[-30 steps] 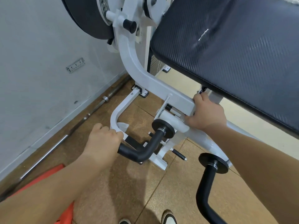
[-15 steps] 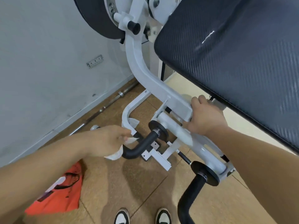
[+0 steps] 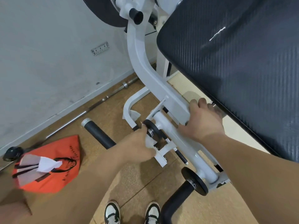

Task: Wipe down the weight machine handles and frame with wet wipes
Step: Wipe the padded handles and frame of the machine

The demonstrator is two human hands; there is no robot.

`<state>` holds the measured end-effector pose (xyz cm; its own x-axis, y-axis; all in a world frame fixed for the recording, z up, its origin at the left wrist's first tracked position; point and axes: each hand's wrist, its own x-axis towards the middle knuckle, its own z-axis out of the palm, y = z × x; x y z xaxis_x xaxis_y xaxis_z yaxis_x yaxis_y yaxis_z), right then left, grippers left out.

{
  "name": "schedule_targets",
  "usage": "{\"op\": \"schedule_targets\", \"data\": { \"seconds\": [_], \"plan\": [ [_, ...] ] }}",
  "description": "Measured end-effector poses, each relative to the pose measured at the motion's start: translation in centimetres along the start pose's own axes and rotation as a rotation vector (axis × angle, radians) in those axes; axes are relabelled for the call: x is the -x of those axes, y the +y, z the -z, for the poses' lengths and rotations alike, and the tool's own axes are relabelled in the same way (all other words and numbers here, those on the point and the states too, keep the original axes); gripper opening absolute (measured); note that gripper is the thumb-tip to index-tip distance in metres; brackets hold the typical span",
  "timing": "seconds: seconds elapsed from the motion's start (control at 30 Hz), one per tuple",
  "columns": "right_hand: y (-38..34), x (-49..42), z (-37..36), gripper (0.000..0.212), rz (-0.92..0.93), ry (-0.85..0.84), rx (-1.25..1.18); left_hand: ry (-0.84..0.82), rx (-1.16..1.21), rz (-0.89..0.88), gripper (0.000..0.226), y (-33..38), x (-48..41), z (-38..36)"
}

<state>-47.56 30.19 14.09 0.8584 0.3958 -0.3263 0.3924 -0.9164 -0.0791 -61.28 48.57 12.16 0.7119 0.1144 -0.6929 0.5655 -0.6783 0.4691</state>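
Note:
The weight machine's white frame arm (image 3: pixel 142 65) curves down from the top to a pivot with two black handles. My left hand (image 3: pixel 137 146) holds a white wet wipe (image 3: pixel 149 142) around the upper black handle (image 3: pixel 98 135), right at its black disc collar (image 3: pixel 149 128). My right hand (image 3: pixel 202 122) grips the lower end of the white frame arm under the black padded seat (image 3: pixel 234 62). The second black handle (image 3: pixel 176 201) with its own disc (image 3: pixel 196 182) hangs at the bottom, untouched.
An orange bag (image 3: pixel 61 156) lies on the brown floor at the left, a white wipe (image 3: pixel 47 164) sticking out of a pack on it. A barbell (image 3: pixel 77 115) lies along the grey wall. My shoes (image 3: pixel 113 213) stand below the machine.
My left hand has slid with the wipe along the black handle from its free end up to the disc collar. My right hand has stayed on the frame arm. The view widened.

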Motion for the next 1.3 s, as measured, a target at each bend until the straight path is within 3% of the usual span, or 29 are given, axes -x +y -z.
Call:
{"op": "schedule_targets", "data": {
  "seconds": [0.1,0.17,0.43,0.53,0.7,0.93,1.1,1.3],
  "plan": [
    [0.1,-0.3,0.2,0.096,0.0,-0.043,0.013,0.101,-0.129,-0.013,0.033,-1.0,-1.4,0.0],
    [0.1,-0.4,0.2,0.098,-0.007,-0.047,-0.001,0.153,-0.172,0.021,0.018,-0.6,-2.1,-0.7],
    [-0.2,0.0,0.6,0.084,0.016,-0.025,-0.02,0.235,-0.299,0.298,0.009,1.8,-4.0,-1.7],
    [-0.4,0.2,0.9,0.081,0.005,-0.028,-0.027,0.23,-0.395,0.229,0.006,1.2,-3.2,-1.8],
    [-0.6,0.3,0.9,0.083,-0.004,-0.036,-0.029,0.231,-0.739,0.145,0.033,-1.7,0.6,-2.2],
    [-0.9,0.7,1.3,0.08,-0.019,-0.043,-0.014,0.247,-1.095,-0.039,0.031,-5.1,3.9,-0.7],
    [-0.7,0.8,0.8,0.072,-0.045,-0.016,0.003,0.161,-1.236,-0.186,0.029,-6.9,4.2,3.6],
    [-3.1,1.2,-0.4,0.081,-0.317,-0.008,-0.001,0.098,-1.258,-0.366,0.011,-9.3,2.1,8.8]
  ]
}}
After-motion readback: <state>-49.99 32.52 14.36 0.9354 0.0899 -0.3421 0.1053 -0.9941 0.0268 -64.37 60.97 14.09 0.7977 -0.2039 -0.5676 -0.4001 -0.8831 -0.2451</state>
